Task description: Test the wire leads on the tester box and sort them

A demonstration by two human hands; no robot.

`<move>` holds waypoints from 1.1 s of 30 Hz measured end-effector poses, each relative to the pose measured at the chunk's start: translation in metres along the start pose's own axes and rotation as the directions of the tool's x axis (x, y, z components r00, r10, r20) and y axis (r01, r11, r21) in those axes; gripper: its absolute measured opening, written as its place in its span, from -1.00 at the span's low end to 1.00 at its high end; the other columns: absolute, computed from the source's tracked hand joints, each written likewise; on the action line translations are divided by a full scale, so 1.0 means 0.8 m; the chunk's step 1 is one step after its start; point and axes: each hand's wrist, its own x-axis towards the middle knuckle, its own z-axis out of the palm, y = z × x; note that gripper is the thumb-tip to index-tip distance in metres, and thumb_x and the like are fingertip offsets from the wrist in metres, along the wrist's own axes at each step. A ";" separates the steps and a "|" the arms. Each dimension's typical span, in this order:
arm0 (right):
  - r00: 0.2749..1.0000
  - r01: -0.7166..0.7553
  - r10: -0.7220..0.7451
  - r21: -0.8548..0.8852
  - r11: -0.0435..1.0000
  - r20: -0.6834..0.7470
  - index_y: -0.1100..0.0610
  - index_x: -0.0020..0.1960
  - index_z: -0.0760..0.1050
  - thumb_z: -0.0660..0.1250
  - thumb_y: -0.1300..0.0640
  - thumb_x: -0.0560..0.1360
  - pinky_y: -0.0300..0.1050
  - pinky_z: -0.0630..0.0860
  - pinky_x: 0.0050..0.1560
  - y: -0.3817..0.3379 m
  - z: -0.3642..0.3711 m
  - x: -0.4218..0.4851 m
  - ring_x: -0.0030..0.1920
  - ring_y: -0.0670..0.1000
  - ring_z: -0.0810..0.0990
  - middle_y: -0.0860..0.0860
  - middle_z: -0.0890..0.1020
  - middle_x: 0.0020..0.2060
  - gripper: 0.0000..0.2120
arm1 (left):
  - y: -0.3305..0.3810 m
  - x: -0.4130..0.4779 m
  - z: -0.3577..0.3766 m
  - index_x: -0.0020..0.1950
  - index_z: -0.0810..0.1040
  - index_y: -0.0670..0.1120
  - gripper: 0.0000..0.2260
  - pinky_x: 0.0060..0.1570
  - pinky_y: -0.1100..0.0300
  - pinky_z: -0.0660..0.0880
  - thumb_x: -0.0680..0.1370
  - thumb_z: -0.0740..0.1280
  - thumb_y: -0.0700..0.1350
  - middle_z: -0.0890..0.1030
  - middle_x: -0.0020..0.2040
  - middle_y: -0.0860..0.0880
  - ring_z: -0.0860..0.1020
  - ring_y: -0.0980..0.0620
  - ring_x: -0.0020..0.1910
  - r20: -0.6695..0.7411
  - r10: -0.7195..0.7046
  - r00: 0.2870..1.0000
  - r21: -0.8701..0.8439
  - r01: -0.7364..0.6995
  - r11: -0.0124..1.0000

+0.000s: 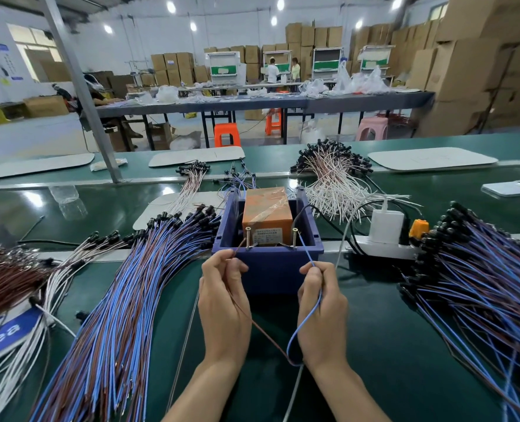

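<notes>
Lead [293, 364] at 6 o'clock of tester [267, 213], ends pinched: brown by left hand [222, 303], blue by right hand [319, 312], tips by screws [248, 237]. Risk: tip slips off screw, false reading, missort.

Two hands are in frame, a left hand [222, 303] and a right hand [321, 312]. Each pinches one wire: one brown wire [252, 324] and one blue wire [306, 254]. Two screws [248, 237] stand at the near rim of one bin [267, 269], which holds one orange box [266, 214]. There are four big heaps of leads [124, 300], at far left, lower left, upper right and the right edge. Three mats [432, 158] lie across the upper belt. One phone [511, 187] and one power strip [383, 248] are at right. Two orange stools [226, 134] and one pink stool [373, 127] stand beyond.
</notes>
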 end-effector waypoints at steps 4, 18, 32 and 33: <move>1.000 -0.007 0.007 -0.006 1.000 -0.003 -0.18 -0.08 0.39 0.00 -0.16 0.61 0.06 0.35 -0.46 -0.001 -0.002 -0.001 -0.50 0.02 0.37 0.08 0.48 -0.40 -0.77 | -0.001 0.000 0.003 0.20 0.37 0.31 -0.87 0.07 -0.17 0.53 0.70 0.11 0.09 0.61 -0.02 0.13 0.60 -0.05 0.03 -0.004 -0.002 1.000 0.002 0.002 1.000; 0.997 -0.067 0.068 -0.008 0.998 0.042 -0.20 -0.10 0.41 0.00 -0.19 0.57 0.07 0.37 -0.44 0.002 -0.005 -0.004 -0.51 -0.09 0.34 -0.03 0.47 -0.46 -0.76 | -0.002 -0.004 0.001 0.17 0.41 0.21 -0.87 0.01 -0.14 0.53 0.69 0.11 0.10 0.62 -0.05 0.15 0.59 -0.02 -0.03 0.034 -0.031 0.999 0.019 0.031 0.999; 0.995 -0.048 0.051 -0.032 0.998 0.088 -0.18 -0.08 0.39 -0.03 -0.29 0.55 -0.23 0.36 -0.42 -0.002 -0.008 -0.004 -0.42 -0.14 0.44 -0.16 0.50 -0.41 -0.70 | 0.002 -0.004 0.000 0.15 0.37 0.21 -0.87 -0.07 -0.04 0.53 0.71 0.06 0.03 0.60 -0.07 0.16 0.58 0.04 -0.09 0.046 0.000 0.999 0.070 -0.003 0.998; 0.995 -0.049 0.051 -0.032 0.998 0.088 -0.18 -0.08 0.38 -0.03 -0.29 0.56 -0.24 0.36 -0.42 -0.002 -0.008 -0.004 -0.42 -0.14 0.44 -0.16 0.50 -0.41 -0.70 | 0.002 -0.004 0.000 0.15 0.37 0.21 -0.88 -0.08 -0.04 0.53 0.71 0.06 0.03 0.60 -0.07 0.16 0.58 0.04 -0.09 0.046 0.000 0.999 0.071 -0.003 0.997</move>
